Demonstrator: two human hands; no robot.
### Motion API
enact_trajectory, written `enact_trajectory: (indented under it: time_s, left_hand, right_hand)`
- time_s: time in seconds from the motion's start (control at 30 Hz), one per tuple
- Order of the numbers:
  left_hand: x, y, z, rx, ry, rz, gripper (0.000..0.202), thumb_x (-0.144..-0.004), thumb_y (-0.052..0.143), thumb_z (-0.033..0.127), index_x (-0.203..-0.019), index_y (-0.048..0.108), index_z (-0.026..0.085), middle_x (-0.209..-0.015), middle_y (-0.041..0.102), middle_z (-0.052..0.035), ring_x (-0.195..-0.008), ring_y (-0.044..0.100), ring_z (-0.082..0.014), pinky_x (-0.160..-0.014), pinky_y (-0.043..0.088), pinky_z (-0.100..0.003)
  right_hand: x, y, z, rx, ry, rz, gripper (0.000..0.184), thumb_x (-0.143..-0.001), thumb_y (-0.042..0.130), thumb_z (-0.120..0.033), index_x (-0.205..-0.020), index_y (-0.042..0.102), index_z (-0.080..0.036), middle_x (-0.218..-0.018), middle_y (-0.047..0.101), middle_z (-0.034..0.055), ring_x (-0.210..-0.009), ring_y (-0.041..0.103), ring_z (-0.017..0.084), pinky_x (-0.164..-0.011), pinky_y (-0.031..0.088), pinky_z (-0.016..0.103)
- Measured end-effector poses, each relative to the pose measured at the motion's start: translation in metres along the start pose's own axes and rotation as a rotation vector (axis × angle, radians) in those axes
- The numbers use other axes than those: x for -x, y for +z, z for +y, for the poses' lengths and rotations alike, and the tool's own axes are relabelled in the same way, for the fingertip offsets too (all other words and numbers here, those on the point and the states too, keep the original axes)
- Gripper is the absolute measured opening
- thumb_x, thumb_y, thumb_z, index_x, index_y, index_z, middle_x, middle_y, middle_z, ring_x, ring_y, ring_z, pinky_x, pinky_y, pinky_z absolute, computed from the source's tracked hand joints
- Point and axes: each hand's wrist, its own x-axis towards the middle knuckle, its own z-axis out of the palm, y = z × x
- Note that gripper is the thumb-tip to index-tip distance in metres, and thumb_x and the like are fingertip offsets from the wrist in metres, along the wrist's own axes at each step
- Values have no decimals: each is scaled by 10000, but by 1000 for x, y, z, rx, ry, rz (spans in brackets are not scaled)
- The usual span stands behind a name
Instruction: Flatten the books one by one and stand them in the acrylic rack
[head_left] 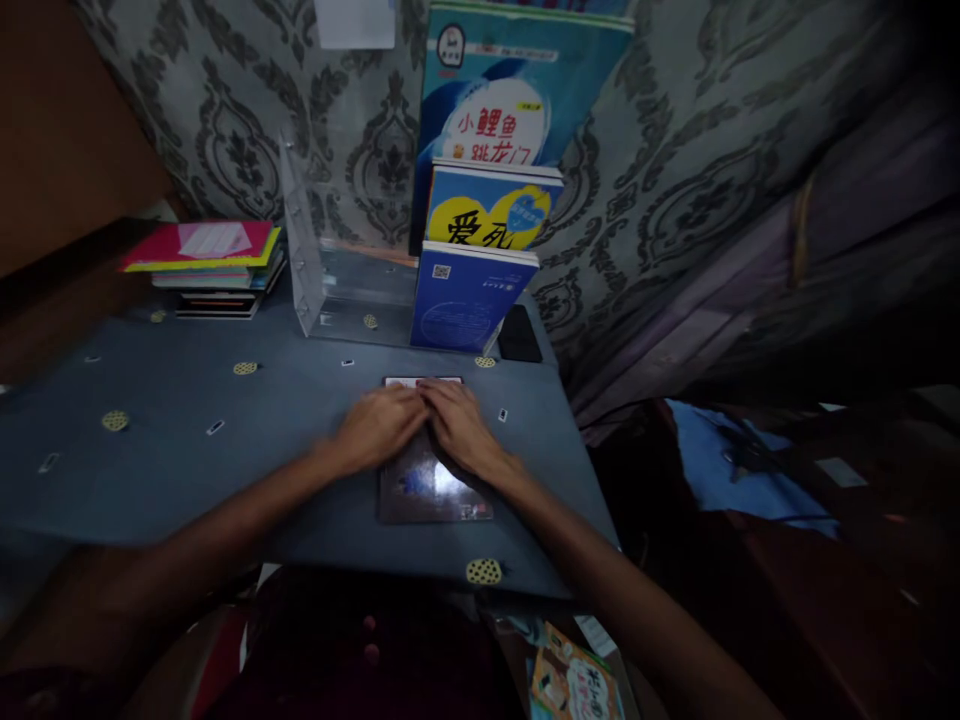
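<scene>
The grip of the left hand (384, 424) and the right hand (466, 432) is turned down over a dark, glossy flat item (409, 492), fingers meeting near its far edge; how far they are curled, or whether they pinch anything, I cannot tell. The item lies flat on the worktop (300, 390), near its front edge, with a bright glare on its cover. Beyond it, a blue book (469, 300) stands upright at the right of a clear rack (304, 255), just beside a black slab (520, 335). A book stack (217, 278) sits farther left.
</scene>
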Motion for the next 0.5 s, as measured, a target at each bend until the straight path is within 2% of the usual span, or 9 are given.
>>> enact_trajectory:
  time_s: [0.07, 0.17, 0.23, 0.3, 0.37, 0.5]
  left_hand:
    - [-10, 6, -22, -74, -103, 40, 221, -1024, 471, 200, -1058, 683, 148, -1028, 697, -95, -1000, 625, -236, -892, 523, -367]
    - [-7, 19, -40, -29, -35, 96, 247, -1025, 434, 175, -1128, 658, 163, -1103, 688, -80, -1018, 615, -212, -934, 521, -350]
    - [1, 26, -43, -22, 19, 162, 296, -1035, 399, 182, -1220, 631, 185, -1237, 678, -76, -1117, 618, -208, -996, 517, -360]
    - [8, 30, -44, -82, 69, 250, 303, -1029, 411, 191, -1237, 631, 184, -1240, 698, -84, -1150, 628, -226, -993, 535, -390]
    - [12, 31, -43, -115, 89, 299, 312, -1009, 424, 159, -1230, 641, 197, -1178, 729, -77, -1134, 653, -219, -960, 562, -381]
    - [12, 30, -40, -74, 47, 410, 301, -974, 474, 113, -1200, 656, 193, -994, 769, -49, -999, 705, -171, -869, 594, -282]
  right_hand:
    - [-2, 2, -2, 38, 16, -42, 438, -983, 423, -169, -1380, 606, -192, -1435, 621, 125, -1375, 526, 256, -1199, 352, 533]
    - [0, -2, 6, 45, 52, -52, 434, -1004, 455, -235, -1417, 574, -175, -1494, 567, 145, -1430, 476, 269, -1226, 311, 559]
    - [5, -6, 15, 13, 80, -28, 432, -1004, 495, -289, -1418, 575, -196, -1491, 571, 141, -1426, 485, 284, -1202, 356, 566]
    - [11, -9, 23, -8, 93, 19, 440, -1007, 493, -295, -1435, 556, -214, -1474, 588, 137, -1411, 504, 285, -1182, 395, 567]
    - [16, -10, 28, -14, 83, 46, 469, -1003, 492, -266, -1470, 517, -244, -1483, 581, 127, -1401, 515, 292, -1163, 420, 582]
    - [21, -13, 29, -33, 77, 99, 582, -970, 539, -224, -1531, 424, -325, -1459, 605, 93, -1325, 588, 305, -1068, 524, 581]
